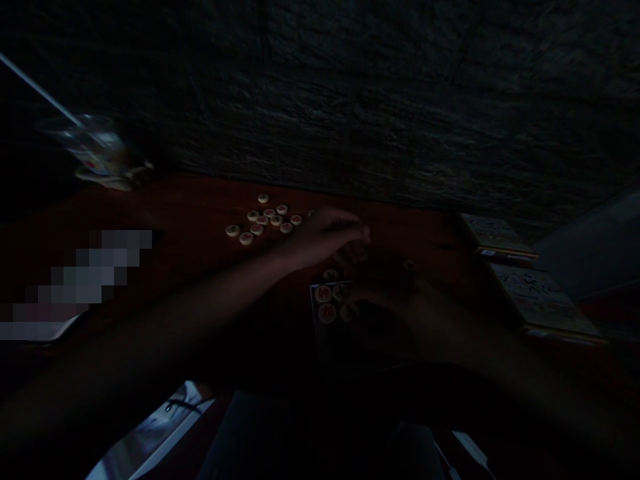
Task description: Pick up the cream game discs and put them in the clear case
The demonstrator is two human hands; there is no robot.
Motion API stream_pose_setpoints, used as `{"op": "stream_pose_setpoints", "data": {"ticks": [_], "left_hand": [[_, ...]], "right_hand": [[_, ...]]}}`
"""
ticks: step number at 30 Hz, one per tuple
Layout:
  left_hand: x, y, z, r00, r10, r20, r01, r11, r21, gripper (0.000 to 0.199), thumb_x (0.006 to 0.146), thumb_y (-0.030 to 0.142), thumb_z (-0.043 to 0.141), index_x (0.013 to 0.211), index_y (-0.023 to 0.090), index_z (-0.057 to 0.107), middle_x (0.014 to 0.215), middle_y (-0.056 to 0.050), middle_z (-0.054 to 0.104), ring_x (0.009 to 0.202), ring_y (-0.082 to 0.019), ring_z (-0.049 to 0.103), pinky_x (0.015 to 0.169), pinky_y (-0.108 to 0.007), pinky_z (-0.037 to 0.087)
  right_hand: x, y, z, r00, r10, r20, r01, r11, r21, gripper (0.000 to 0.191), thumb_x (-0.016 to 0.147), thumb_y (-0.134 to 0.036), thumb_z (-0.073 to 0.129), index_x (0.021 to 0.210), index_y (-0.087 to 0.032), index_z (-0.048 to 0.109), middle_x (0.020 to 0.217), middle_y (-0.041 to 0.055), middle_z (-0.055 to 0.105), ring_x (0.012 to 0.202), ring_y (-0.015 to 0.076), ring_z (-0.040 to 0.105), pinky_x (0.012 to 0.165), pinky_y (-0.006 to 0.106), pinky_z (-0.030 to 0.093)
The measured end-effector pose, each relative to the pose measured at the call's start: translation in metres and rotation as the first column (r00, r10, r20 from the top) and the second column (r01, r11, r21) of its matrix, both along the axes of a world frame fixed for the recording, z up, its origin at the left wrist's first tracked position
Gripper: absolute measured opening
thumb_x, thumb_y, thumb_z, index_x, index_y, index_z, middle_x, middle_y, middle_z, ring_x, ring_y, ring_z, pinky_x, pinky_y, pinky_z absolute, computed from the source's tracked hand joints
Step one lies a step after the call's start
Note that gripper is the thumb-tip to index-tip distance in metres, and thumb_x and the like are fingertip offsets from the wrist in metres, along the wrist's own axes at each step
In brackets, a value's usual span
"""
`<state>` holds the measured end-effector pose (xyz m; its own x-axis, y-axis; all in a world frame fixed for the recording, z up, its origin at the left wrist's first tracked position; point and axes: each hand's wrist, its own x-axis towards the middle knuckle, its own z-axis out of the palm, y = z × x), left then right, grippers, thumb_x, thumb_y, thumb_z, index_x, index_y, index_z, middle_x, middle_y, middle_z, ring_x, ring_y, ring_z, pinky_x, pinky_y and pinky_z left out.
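Several round xiangqi pieces with red or dark characters lie in the left corner of a dark, thin-rimmed box or tray. My right hand reaches over it from the right, its fingertips at the pieces; deep shadow hides most of those fingers. Beyond the rim, my left hand hovers with curled fingers and the thumb bent over them. Whatever they hold, if anything, is hidden. One loose piece rests just past the rim, below my left hand. Another piece shows faintly beyond my right hand.
More loose pieces are scattered on the brown wooden table, left of my left hand. A clear cup with a straw stands far left. Two flat boxes lie right. A stone wall rises behind.
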<state>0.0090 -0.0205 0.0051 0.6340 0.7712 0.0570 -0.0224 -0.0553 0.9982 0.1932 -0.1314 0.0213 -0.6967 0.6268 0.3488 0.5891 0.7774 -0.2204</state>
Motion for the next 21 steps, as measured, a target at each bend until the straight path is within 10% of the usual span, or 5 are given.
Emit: {"op": "stream_pose_setpoints", "data": {"ticks": [21], "left_hand": [[0.0, 0.0, -0.002, 0.999, -0.037, -0.012, 0.037, 0.999, -0.017, 0.02, 0.089, 0.034, 0.071, 0.084, 0.016, 0.073, 0.07, -0.005, 0.074, 0.058, -0.016, 0.073, 0.053, -0.025, 0.059]], "right_hand": [[0.002, 0.0, -0.011, 0.993, 0.041, 0.107, -0.042, 0.999, 0.015, 0.014, 0.092, -0.017, 0.073, 0.1, -0.025, 0.081, 0.098, 0.0031, 0.083, 0.091, 0.0214, 0.076, 0.085, 0.036, 0.055]]}}
